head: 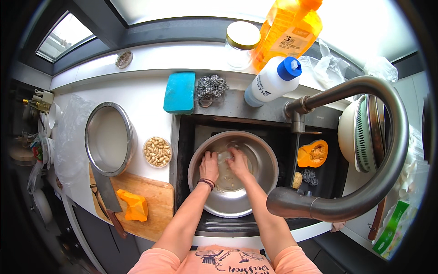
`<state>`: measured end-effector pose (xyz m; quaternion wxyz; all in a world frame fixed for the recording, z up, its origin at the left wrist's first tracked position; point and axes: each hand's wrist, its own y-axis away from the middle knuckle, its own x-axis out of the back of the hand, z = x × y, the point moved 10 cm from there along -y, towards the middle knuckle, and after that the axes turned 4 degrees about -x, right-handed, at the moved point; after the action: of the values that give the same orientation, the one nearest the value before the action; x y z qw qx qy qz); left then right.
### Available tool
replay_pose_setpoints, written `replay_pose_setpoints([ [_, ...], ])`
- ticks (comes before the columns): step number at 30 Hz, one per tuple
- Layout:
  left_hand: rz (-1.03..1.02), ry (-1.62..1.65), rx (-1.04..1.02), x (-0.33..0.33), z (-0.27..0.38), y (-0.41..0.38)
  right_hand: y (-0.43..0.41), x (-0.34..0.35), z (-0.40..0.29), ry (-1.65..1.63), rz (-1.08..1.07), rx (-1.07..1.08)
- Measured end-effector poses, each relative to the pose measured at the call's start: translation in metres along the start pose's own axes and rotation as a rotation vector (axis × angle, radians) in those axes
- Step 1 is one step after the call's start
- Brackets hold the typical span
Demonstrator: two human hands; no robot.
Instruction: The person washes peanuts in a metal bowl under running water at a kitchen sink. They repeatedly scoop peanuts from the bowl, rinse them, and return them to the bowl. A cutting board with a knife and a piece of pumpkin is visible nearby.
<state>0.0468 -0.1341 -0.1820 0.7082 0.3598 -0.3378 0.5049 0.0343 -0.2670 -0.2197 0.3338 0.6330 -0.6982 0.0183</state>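
Observation:
A stainless steel basin point(233, 209) stands in the dark sink, with shallow cloudy water and a few small pale bits at its bottom. Both of my hands are down inside it. My right hand point(238, 164) has its fingers on a whitish translucent piece point(224, 157), whose exact kind is unclear. Close beside that piece, at the basin's left side, is my left hand point(208, 166); its fingertips point down and their grip is hidden. A dark bracelet circles the left wrist.
The curved faucet point(373, 205) arches over the sink's right side, near my right forearm. A cut pumpkin half point(312, 153) lies in the right bowl. Leftward are a peanut container point(157, 151), a steel pot point(109, 137), and a cutting board point(160, 202) with a cleaver point(106, 188) and pumpkin chunk point(134, 205).

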Motion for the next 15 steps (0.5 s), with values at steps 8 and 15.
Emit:
replay_pose_setpoints([
  [8,-0.092,-0.017,-0.022,-0.015,-0.005,-0.002,0.008,-0.006,-0.004,0.148,0.139,0.133],
  [15,-0.14,0.027,-0.367,-0.008,0.031,-0.012,0.003,0.046,-0.021,0.474,0.1,0.16],
])
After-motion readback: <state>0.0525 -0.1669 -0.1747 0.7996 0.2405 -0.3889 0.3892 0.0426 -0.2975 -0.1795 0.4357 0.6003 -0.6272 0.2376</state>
